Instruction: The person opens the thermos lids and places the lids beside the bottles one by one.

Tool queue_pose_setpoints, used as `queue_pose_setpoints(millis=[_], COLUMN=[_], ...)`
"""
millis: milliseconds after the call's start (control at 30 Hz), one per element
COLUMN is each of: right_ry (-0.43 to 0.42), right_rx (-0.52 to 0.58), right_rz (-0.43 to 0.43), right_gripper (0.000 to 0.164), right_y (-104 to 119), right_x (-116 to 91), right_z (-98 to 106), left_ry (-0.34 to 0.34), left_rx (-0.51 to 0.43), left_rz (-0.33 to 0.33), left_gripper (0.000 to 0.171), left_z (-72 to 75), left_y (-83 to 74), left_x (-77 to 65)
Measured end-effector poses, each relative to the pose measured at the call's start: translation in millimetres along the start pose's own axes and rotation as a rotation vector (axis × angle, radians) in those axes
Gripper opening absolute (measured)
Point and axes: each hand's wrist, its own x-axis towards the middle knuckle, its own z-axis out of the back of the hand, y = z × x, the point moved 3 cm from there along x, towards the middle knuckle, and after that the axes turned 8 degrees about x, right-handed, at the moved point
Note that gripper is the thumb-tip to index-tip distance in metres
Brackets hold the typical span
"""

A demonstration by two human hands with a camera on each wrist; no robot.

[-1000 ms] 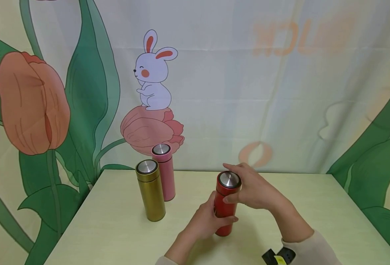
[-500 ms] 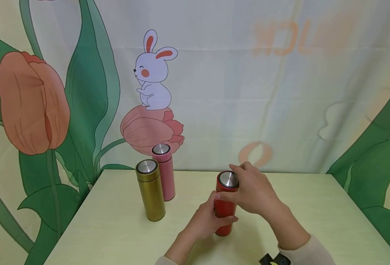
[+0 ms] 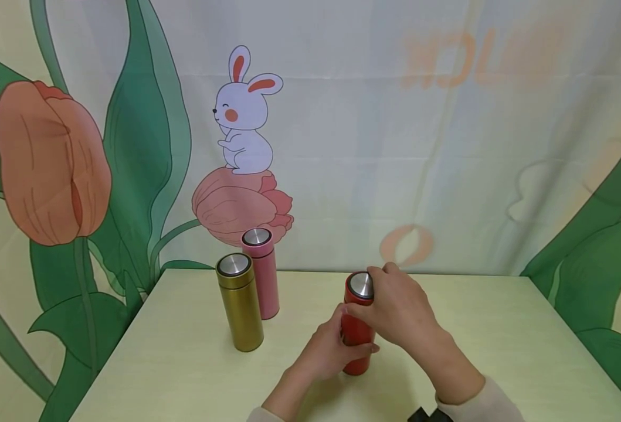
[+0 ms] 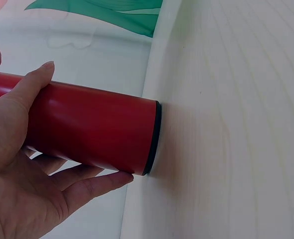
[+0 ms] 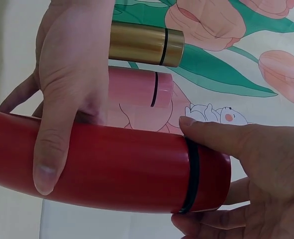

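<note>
A red thermos bottle point(image 3: 356, 334) stands upright on the table, slightly right of centre. My left hand point(image 3: 325, 350) grips its body, with the thumb across the near side. Up at the lid point(image 3: 361, 285), my right hand point(image 3: 401, 308) holds the red rim, its thumb in front and fingers behind. In the right wrist view a black ring point(image 5: 191, 174) separates this lid point(image 5: 214, 177) from the body. The left wrist view shows the bottle's black base point(image 4: 154, 139) against the tabletop; the left fingers curl under the body.
A gold thermos point(image 3: 243, 319) stands to the left on the pale table point(image 3: 173, 363), and a pink thermos point(image 3: 266, 284) is just behind it. At the table's back edge hangs a curtain point(image 3: 342, 146) printed with tulips and a rabbit.
My right hand has turned around the lid, its thumb shifting left across the front and its wrist swinging left and down. The left hand and the red thermos have stayed in place.
</note>
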Motion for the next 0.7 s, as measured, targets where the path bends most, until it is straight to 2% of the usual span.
queue_pose_setpoints(millis=[333,500,700], right_ry=[0.033,0.087,0.171], right_rx=[0.019,0.081,0.154], right_rz=[0.024,0.026,0.038], right_gripper=[0.057,0.057,0.070], right_y=[-0.8,-2.9,-7.4], right_x=[2.8,5.8,8.1], right_z=[1.2,1.8,5.2], left_ry=[0.001,0.003,0.013], left_rx=[0.005,0.005,-0.007], left_rz=[0.003,0.003,0.003], left_gripper=[0.081,0.080,0.077], left_z=[-0.7,-0.7,0.3], left_y=[0.5,0.8,0.4], left_x=[0.4,0.7,1.2])
